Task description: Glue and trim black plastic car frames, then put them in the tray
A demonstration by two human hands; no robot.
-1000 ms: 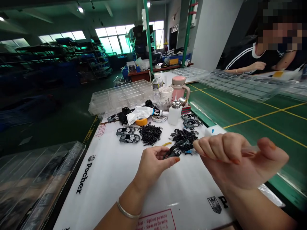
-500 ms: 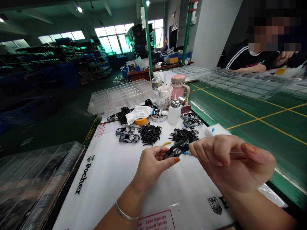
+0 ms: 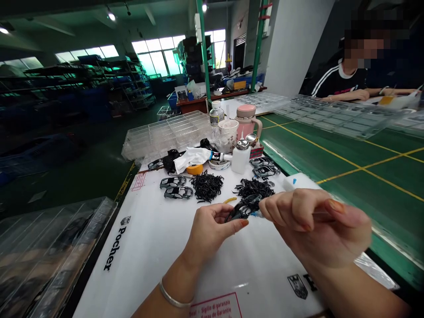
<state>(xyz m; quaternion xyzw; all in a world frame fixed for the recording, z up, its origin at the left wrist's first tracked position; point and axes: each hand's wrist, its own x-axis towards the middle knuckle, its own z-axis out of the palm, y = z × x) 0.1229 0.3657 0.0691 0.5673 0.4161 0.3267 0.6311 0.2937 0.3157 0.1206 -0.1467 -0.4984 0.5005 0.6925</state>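
Note:
My left hand (image 3: 212,225) is closed on a dark model car body frame (image 3: 245,207), gripping its near end between thumb and fingers. My right hand (image 3: 318,221) is wrapped round a clear syringe (image 3: 260,213) with a blue tip, mostly hidden by the fingers. That tip is close against the frame's right side; whether it touches I cannot tell. Beyond the hands lie two piles of small black strips, a left pile (image 3: 207,185) and a right pile (image 3: 254,187). A yellow curved piece (image 3: 229,200) lies just past my left hand.
Car frames (image 3: 178,192) rest left of the piles, more (image 3: 266,170) at right. Behind stand a white dispenser bottle (image 3: 241,160), a pink flask (image 3: 247,121), a cup (image 3: 228,132) and clear trays (image 3: 168,132). Across the green table (image 3: 331,154) sits a person (image 3: 347,84).
My right hand has shifted slightly left, its thumb a little nearer the fingers. My left hand and the frame are almost still. The person opposite has lowered a hand to the table.

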